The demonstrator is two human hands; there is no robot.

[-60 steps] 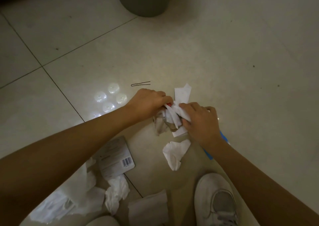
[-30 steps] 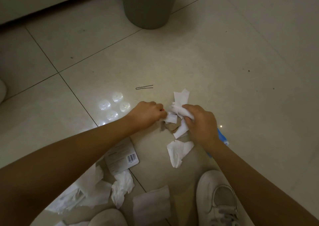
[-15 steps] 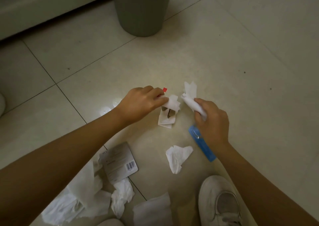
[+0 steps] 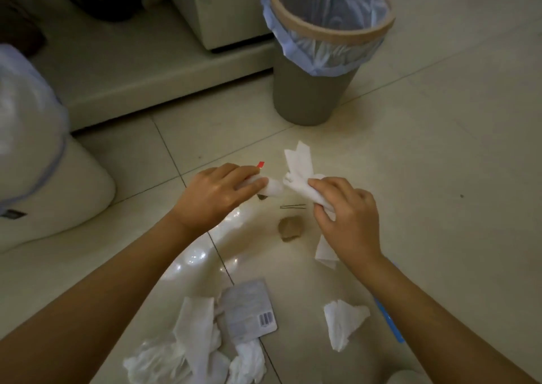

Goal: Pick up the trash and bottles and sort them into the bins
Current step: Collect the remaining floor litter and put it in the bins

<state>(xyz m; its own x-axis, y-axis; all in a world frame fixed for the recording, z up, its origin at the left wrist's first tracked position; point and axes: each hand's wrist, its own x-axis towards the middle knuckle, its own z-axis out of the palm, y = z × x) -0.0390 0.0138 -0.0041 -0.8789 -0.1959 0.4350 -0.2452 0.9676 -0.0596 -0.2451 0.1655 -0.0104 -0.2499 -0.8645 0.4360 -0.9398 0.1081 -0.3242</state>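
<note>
Both hands [image 4: 218,196] [image 4: 346,222] clutch soft, crumpled white tissue [image 4: 299,169].

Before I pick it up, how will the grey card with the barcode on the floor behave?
The grey barcode card lies flat with straight edges, so it is probably stiff and light. Flat on the smooth tile floor, it may slide and be hard to pinch; lifting one corner first probably helps.

The floor [image 4: 440,155] is of pale glossy tiles with thin dark joints; a cream raised step [image 4: 164,75] runs behind.
</note>
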